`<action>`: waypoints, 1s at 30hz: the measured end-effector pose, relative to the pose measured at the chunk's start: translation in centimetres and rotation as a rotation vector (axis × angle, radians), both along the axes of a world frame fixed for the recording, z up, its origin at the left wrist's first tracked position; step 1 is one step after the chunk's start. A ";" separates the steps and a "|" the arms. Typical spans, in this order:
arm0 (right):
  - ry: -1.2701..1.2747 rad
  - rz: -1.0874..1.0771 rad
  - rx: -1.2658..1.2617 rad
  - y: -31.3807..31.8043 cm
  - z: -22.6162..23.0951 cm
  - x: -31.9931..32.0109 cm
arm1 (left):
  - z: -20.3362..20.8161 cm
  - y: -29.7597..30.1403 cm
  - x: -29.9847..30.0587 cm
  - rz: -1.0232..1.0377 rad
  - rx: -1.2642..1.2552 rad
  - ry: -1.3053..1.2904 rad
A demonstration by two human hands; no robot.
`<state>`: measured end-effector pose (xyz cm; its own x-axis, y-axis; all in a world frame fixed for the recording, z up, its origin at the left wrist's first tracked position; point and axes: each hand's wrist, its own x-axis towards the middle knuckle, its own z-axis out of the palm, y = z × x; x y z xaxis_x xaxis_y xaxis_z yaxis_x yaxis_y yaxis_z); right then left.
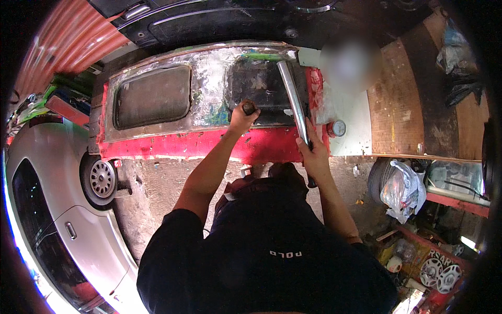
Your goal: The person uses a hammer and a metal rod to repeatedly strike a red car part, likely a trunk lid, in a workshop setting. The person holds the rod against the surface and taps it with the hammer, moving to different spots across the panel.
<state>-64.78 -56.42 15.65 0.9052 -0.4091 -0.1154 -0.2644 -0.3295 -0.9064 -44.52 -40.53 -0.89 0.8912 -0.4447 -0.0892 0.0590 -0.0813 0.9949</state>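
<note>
A long shiny metal tube (pixel 292 97) slants up and away from my right hand (pixel 315 154), whose fingers are wrapped round its lower end. A dark end of it shows below that hand. My left hand (pixel 242 121) is closed round a short brown object with a rounded end (pixel 249 107); its kind is hard to make out. Both hands are over a worn vehicle body panel (pixel 209 78) with two dark window-shaped areas, patches of white and green, and a red lower strip (pixel 209 144). The left hand is at the near edge of the right dark area.
A small round container (pixel 337 129) stands right of the panel on a white board (pixel 348 144), beside wooden planks (pixel 395 89). A silver car (pixel 78 193) is at left, a dark vehicle body (pixel 219 23) behind. A plastic bag (pixel 402 191) and hubcaps (pixel 447 277) lie at right.
</note>
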 end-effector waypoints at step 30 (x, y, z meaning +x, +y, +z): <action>0.192 0.231 -0.299 0.9 -0.9 -0.7 | 2.1 -2.8 -0.8 -0.192 0.128 -0.256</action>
<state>-65.45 -55.56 14.72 0.9506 -0.2391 -0.1977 -0.3075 -0.6412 -0.7031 -45.36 -43.38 1.22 0.7932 -0.6059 0.0604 -0.2196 -0.1922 0.9565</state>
